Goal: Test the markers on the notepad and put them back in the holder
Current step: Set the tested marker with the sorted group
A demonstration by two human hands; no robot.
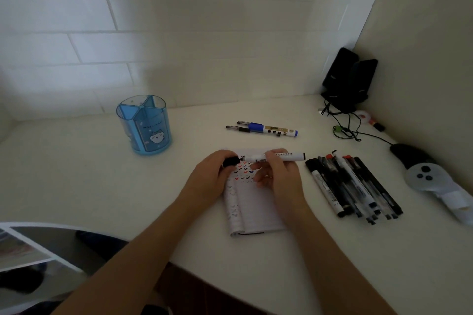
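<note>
Head view: left hand (213, 174) pinches black cap (231, 161), fingers curled round it. Right hand (280, 174) grips white marker (291, 155) by barrel. Marker horizontal over far end of notepad (256, 210), tip pointing left, just beside cap. Notepad open on desk (102, 186) under both hands, rows of coloured ticks on page. Blue holder (144, 128) upright, well apart to left. Pile of markers (353, 184) right of notepad. Blue marker (276, 131) and 2 pens (236, 127) beyond notepad.
</note>
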